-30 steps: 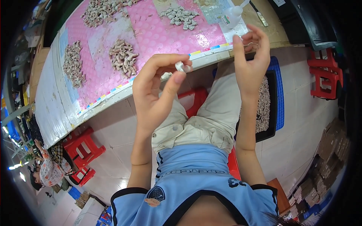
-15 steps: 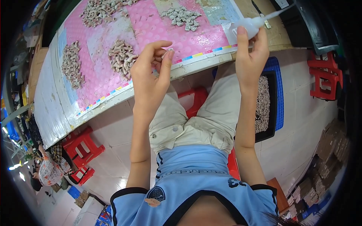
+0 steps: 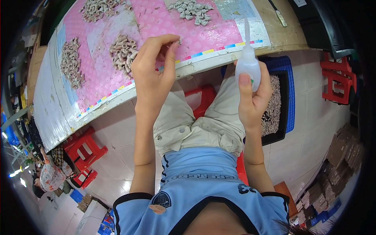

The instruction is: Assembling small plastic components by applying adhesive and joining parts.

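My right hand is closed around a white squeeze bottle with a long thin nozzle, held upright just off the table's near edge. Over the pink sheet, my left hand pinches a small pale piece between thumb and forefinger; its exact shape is too small to tell. A heap of small tube-shaped beige pieces lies to the left of that hand. Farther back on the sheet sits a cluster of small grey-white pieces.
More heaps of beige pieces lie at the far left and back. A knife-like tool rests at the table's right. Below stands a black tray of small pieces with a blue crate. Red stools stand around.
My right hand has moved down and left, and the bottle has turned from pointing right to nozzle up. The left hand has risen slightly, still pinching the small piece.
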Demonstrator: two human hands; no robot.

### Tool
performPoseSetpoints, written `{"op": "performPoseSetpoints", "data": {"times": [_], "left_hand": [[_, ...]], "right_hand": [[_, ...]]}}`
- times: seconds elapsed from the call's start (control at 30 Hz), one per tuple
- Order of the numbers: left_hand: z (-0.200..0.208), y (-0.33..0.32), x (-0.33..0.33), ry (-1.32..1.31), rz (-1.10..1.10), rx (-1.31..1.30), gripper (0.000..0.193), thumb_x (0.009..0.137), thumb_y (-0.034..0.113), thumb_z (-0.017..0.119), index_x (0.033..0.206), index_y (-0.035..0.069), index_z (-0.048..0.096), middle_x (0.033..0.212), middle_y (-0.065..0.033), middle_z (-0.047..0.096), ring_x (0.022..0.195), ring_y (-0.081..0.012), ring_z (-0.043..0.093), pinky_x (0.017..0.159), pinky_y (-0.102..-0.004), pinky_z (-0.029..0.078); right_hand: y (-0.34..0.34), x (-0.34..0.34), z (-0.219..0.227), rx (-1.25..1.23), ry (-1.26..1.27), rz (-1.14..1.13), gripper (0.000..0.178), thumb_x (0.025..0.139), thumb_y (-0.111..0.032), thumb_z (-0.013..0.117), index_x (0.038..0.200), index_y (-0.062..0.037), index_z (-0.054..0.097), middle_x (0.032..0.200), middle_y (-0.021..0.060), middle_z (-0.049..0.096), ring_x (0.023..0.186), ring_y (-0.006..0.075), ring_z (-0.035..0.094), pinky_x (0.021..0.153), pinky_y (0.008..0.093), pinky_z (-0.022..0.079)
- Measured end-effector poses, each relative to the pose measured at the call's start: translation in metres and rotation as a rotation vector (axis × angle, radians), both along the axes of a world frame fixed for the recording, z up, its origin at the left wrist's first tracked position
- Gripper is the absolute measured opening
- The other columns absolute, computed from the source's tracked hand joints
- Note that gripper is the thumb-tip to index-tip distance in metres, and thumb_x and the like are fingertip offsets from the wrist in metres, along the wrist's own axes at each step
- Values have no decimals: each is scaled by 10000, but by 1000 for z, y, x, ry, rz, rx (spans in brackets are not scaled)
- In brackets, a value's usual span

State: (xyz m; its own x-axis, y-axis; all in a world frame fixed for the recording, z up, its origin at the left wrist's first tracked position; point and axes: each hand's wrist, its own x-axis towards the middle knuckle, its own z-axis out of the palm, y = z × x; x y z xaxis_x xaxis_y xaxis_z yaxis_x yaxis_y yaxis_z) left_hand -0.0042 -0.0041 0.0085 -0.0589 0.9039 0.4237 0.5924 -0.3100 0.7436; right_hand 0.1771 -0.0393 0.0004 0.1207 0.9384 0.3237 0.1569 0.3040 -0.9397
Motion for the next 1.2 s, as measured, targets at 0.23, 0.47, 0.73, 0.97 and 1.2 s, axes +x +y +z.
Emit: {"op": "performPoseSetpoints", "data": {"times": [0.23,0.47,0.73,0.97,1.2], "left_hand": [[-1,3,-2,7,-5,12,88,758,-12,613,843,10,612,744,-65,600,610,-129,555,557,-237,442],[-2,7,-1,30,-8,34,122,750,-25,616,862,15,643,778,-65,603,631,-123,570,570,-224,453],[-8,11,-1,-90,-21,38,116,745,-39,610,850,2,641,779,-70,614,649,-123,582,588,-226,467],[-10,11,1,-151,-20,27,107,744,-37,613,841,-1,641,782,-72,623,653,-125,591,596,-219,468],[-12,11,0,-203,-20,10,107,745,-36,616,844,-6,647,782,-72,629,654,-115,587,597,-216,465]], "right_hand": [[-14,3,-5,-213,53,127,216,856,-163,564,962,18,515,714,42,553,606,77,479,548,216,389],[-19,3,-7,-219,-38,77,214,841,-151,576,977,3,516,735,55,574,615,81,500,555,219,405],[-20,12,-7,86,-375,-45,258,736,-84,679,951,6,570,775,110,603,603,189,569,538,270,441],[-20,16,-12,216,-564,-76,362,677,-91,715,1007,-6,592,679,92,556,533,226,516,470,311,400],[-20,12,-11,203,-604,-51,364,673,-101,715,1007,-11,604,627,86,502,511,226,484,454,316,378]]}}
